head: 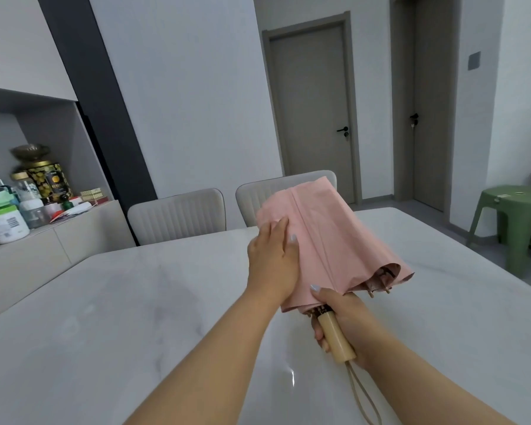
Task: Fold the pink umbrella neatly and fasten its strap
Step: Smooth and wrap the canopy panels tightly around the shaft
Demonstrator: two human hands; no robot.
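The pink umbrella (334, 237) is collapsed but loose, its canopy flaring out above the white table (120, 317). My right hand (347, 320) grips its pale wooden handle (334, 335), thumb up on the fabric's edge. A beige wrist loop (365, 397) hangs from the handle's end. My left hand (273, 259) lies flat, fingers together, against the left side of the canopy. Several rib tips (380, 289) poke out at the canopy's lower right rim. I cannot see the strap.
Two light padded chairs (178, 216) stand at the table's far edge. A sideboard (43, 240) with jars and bottles is at the left. A green plastic stool (509, 216) stands at the right, with closed doors (313, 111) behind.
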